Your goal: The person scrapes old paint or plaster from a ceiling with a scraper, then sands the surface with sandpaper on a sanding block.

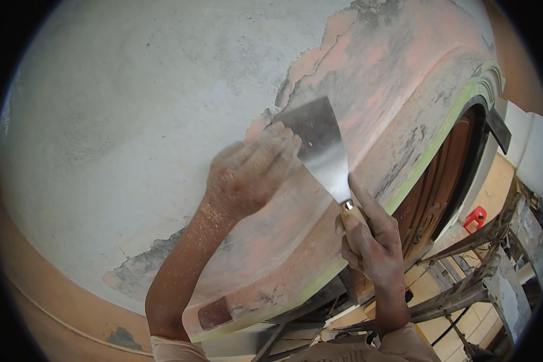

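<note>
A wide metal scraper (328, 154) with a wooden handle is held in my right hand (373, 244), its blade pointing up and left against the wall. The blade's left corner lies at the ragged edge of the white paint layer (131, 122). My left hand (255, 169), dusty and a little blurred, has its bent fingertips by that same corner; whether they pinch anything there is hidden. Right of the blade the wall is bare, patchy pink and grey plaster (366, 90). Another grey chipped patch (151, 255) shows beside my left forearm.
A green-edged arched moulding (434, 149) frames a brown wooden door (439, 181) on the right. Paint-spattered scaffolding (457, 294) stands at the lower right over a tiled floor. A red plastic stool (475, 218) is farther down.
</note>
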`<state>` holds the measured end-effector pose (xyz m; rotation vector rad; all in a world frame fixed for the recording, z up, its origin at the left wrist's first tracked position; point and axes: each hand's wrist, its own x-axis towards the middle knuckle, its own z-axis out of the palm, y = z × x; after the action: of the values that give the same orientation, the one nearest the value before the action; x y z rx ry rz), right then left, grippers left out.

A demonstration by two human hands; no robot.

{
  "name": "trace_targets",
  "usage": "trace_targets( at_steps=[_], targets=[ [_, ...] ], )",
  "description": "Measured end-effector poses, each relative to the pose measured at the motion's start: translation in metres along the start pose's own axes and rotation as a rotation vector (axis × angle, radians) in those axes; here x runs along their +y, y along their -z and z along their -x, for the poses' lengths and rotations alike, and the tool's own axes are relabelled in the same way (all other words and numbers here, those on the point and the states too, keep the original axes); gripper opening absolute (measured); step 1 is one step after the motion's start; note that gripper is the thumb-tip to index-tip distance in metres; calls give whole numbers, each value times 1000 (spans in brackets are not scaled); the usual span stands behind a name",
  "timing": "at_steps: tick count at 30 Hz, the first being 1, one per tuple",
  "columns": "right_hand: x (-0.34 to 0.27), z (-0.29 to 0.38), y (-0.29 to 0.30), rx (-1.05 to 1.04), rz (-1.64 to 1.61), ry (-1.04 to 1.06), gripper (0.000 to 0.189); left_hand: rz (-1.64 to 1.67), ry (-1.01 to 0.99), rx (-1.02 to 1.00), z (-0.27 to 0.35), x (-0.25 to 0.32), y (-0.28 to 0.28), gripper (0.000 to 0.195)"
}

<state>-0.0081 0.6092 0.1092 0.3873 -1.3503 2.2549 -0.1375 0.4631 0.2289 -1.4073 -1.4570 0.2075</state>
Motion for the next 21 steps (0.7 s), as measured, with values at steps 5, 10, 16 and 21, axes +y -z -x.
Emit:
trace_targets(
  at_steps=[5,10,16,21],
  targets=[
    [-5,-7,-7,35,5,-3,49,-19,47,15,-5,0,-2,20],
    [-4,-5,-5,11,49,-11,49,21,-2,26,0,1,-5,22],
    [4,-7,-8,30,56,100,48,-6,59,-14,-4,-2,0,21],
    [-7,-5,-10,11,-91,-26,49,12,15,13,-9,-6,2,22]
  ],
)
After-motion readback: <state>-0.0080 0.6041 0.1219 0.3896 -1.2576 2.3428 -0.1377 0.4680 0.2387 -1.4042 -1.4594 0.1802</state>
